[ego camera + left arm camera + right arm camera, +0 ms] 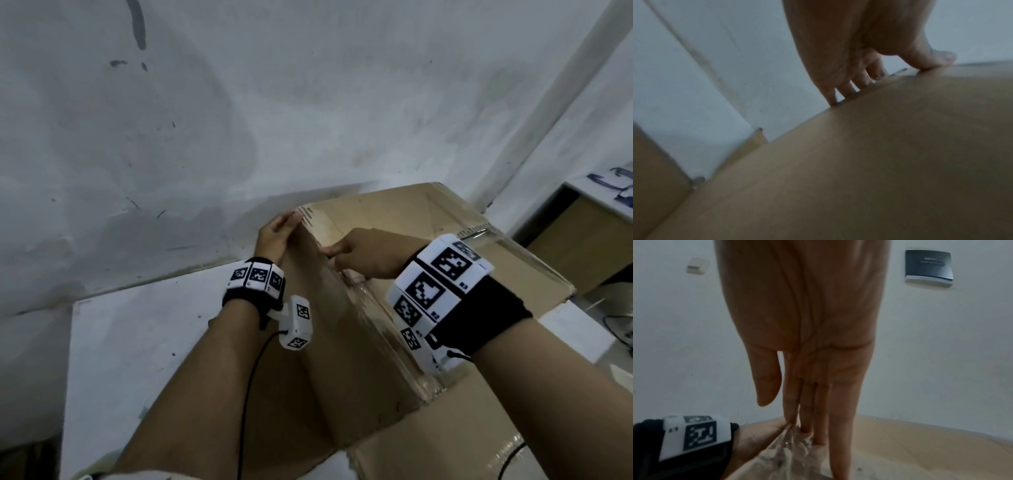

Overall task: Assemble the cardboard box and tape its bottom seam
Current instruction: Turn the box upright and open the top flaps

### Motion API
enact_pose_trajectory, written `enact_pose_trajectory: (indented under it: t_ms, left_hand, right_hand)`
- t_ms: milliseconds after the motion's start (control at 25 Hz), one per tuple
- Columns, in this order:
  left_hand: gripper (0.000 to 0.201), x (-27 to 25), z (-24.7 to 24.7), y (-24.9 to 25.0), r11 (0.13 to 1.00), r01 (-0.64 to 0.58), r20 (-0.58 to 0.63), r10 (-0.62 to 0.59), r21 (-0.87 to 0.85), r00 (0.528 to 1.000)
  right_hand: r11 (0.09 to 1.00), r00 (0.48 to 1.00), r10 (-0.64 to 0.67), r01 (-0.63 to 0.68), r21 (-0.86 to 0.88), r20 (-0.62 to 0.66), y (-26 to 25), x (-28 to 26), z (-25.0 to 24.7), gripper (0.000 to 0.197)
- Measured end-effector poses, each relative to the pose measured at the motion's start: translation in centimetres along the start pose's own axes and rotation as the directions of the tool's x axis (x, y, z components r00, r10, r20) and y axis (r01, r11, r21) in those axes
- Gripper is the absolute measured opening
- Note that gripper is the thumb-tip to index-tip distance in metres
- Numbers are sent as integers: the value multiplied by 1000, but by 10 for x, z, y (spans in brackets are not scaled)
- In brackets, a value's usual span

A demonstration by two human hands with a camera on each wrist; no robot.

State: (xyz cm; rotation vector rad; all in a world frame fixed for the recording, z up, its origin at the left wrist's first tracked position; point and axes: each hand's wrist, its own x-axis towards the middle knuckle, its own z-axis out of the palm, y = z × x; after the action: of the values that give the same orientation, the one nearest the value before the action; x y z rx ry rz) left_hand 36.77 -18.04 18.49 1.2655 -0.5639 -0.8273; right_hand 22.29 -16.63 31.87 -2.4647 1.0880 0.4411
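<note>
A brown cardboard box (pixel 394 219) lies on the white table (pixel 137 342), with a strip of clear tape (pixel 376 318) running along its upper ridge towards me. My left hand (pixel 277 233) holds the box's far left edge. In the left wrist view its fingers (pixel 846 91) hook over that edge and the thumb presses on the cardboard face (pixel 879 162). My right hand (pixel 363 253) lies over the ridge with straight fingers (pixel 822 410) pressing the crinkled tape (pixel 793 447) onto the cardboard (pixel 920 443).
A stained white wall (pixel 239 120) stands close behind the box. A brown-fronted cabinet (pixel 582 233) sits at the right, with a dark cable (pixel 616 325) below it. A grey wall unit (pixel 929 266) and a switch (pixel 696 266) hang on the wall.
</note>
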Motion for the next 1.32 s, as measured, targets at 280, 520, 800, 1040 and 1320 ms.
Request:
enact_pose_trajectory:
  t_ms: [280, 520, 800, 1040, 1320]
  left_hand:
    - [28, 3, 2, -13, 987, -102, -282, 64, -122, 957]
    - [26, -29, 13, -1, 877, -231, -321, 382, 421, 867]
    - [77, -77, 48, -12, 994, -101, 24, 100, 33, 995]
    - [75, -90, 39, -4, 919, -136, 132, 93, 370, 987]
    - [58, -110, 59, 23, 754, 2, -13, 9, 656, 1000]
  right_hand:
    - [1000, 1000, 7, -6, 30, -20, 3, -2, 4, 39]
    - [999, 997, 43, -44, -13, -62, 3, 8, 12, 40]
    - [986, 991, -47, 26, -164, -124, 10, 3, 19, 33]
    - [993, 989, -86, 75, -90, -118, 80, -20, 23, 52]
    - [965, 959, 194, -224, -139, -205, 287, -76, 18, 52]
